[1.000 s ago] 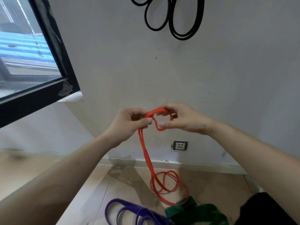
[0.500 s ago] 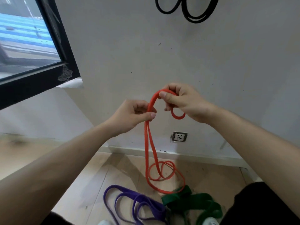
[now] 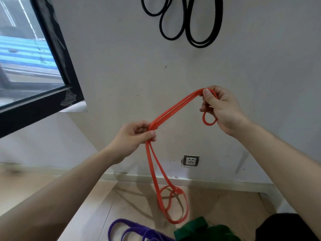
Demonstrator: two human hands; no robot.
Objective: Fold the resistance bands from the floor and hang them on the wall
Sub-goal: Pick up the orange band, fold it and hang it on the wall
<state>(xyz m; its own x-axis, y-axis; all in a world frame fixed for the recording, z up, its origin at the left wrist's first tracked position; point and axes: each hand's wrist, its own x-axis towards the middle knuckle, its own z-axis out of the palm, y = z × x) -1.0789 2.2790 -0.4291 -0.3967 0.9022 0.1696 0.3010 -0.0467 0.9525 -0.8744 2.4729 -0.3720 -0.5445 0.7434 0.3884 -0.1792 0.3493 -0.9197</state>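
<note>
Both hands, left hand (image 3: 133, 136) and right hand (image 3: 224, 110), pinch the orange band (image 3: 175, 108).

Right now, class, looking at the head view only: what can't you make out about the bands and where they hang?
- Black bands on the wall: their hook or peg is cut off by the top edge.
- Purple band and green band: cut off by the bottom edge.
- Orange band: where the left hand and right hand grip it, fingers cover it.
</note>
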